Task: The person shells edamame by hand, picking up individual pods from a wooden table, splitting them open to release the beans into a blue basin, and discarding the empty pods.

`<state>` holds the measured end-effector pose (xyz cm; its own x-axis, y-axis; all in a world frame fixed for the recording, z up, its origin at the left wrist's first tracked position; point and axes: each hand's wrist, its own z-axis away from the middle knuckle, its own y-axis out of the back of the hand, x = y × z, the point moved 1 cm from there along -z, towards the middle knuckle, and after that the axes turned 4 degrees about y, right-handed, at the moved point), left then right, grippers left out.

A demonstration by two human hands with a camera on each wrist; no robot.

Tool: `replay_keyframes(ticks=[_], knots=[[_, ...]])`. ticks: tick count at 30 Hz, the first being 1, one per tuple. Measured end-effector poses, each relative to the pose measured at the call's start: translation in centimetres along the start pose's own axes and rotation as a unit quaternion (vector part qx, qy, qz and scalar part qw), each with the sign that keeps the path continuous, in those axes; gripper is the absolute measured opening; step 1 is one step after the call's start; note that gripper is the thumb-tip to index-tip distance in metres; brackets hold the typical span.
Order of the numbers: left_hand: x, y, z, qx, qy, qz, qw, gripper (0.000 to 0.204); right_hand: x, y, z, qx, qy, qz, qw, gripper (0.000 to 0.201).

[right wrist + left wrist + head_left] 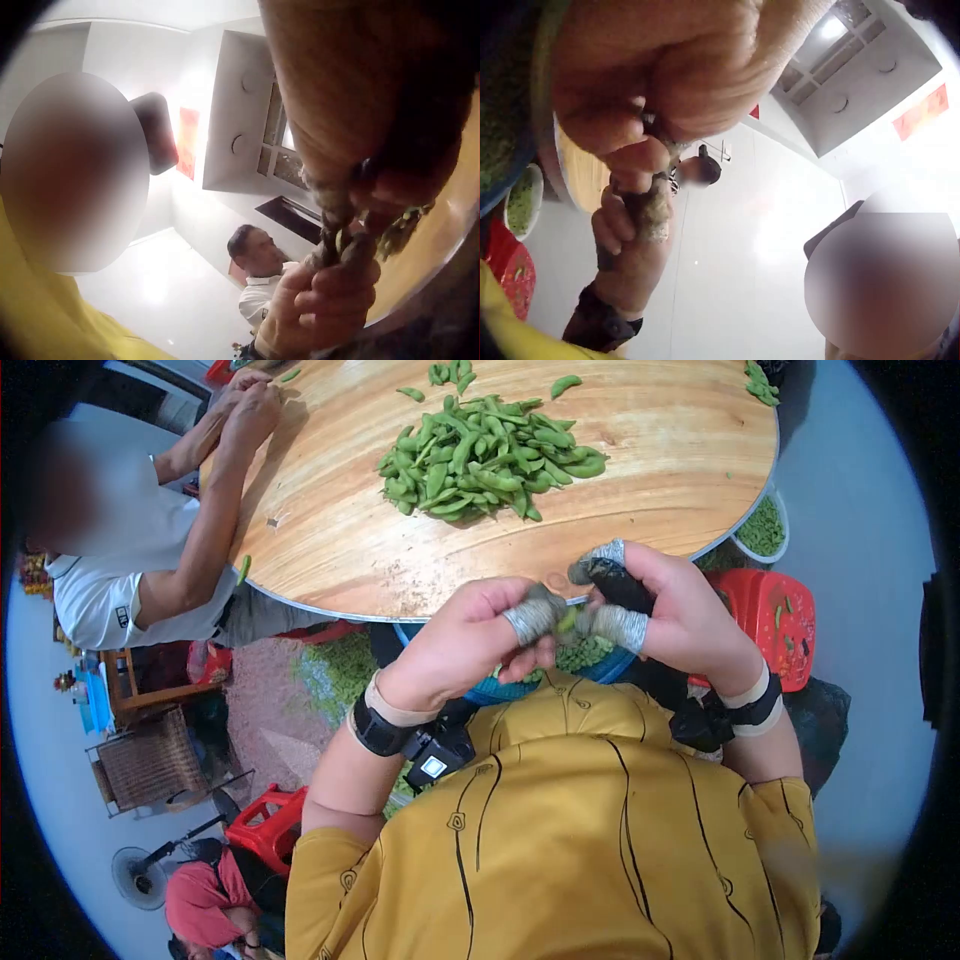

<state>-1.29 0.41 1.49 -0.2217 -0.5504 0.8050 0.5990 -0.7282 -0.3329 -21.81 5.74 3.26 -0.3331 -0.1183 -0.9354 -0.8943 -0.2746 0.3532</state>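
Note:
In the head view my left hand [470, 635] and right hand [690, 610] meet just off the near table edge. Greyish tape wraps the thumbs and some fingertips. A green edamame pod [568, 620] shows between the fingertips, mostly covered by them; both hands pinch it. Below them sits a blue basin [490, 692] with shelled green beans [585, 653]. In the left wrist view the left hand [667, 82] is close overhead, with the right hand [626, 232] beyond. The right wrist view has the right hand [352, 112] above and the left hand [322, 300] below, fingertips together.
A heap of edamame pods [480, 460] lies on the round wooden table [660, 470]. A white tub of beans [765, 528] and a red stool [770, 630] stand at right. Another person's forearms [230, 450] rest at the table's left. Green pods or husks [345, 670] cover the floor.

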Motion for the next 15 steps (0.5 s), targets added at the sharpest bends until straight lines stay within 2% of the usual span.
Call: replay_keyframes(ticks=[1, 2, 5, 6, 10, 12, 13, 15], knots=[[-0.4, 0.2, 0.1, 0.034, -0.04, 0.076, 0.996, 0.017, 0.2, -0.3, 0.0, 0.028, -0.019, -0.013, 0.999, 0.031], [-0.7, 0.1, 0.1, 0.073, -0.067, 0.074, 0.992, 0.016, -0.5, -0.7, 0.1, 0.008, -0.117, -0.107, 0.987, 0.035], [-1.4, -0.1, -0.2, 0.123, -0.089, 0.071, 0.986, 0.016, -0.5, -1.5, 0.2, -0.004, -0.126, -0.108, 0.986, 0.037], [-1.6, -0.3, -0.3, 0.128, -0.089, 0.074, 0.985, 0.015, -0.1, -2.0, 0.1, -0.004, -0.082, -0.096, 0.992, 0.046], [-1.9, -1.0, -0.6, 0.138, -0.111, 0.034, 0.984, 0.013, 0.7, -2.5, 0.3, -0.002, -0.079, -0.092, 0.993, 0.046], [-2.1, -1.3, -0.7, 0.183, -0.132, -0.064, 0.972, 0.012, 1.1, -2.5, 0.5, 0.023, -0.029, -0.083, 0.996, 0.046], [-2.3, -1.2, -0.8, 0.18, -0.131, -0.066, 0.973, 0.012, 1.2, -2.5, 0.5, 0.026, -0.03, -0.084, 0.996, 0.046], [-2.5, -1.0, -0.8, 0.174, -0.13, -0.15, 0.964, 0.009, 1.4, -2.4, 0.5, 0.014, -0.071, -0.169, 0.983, 0.046]])
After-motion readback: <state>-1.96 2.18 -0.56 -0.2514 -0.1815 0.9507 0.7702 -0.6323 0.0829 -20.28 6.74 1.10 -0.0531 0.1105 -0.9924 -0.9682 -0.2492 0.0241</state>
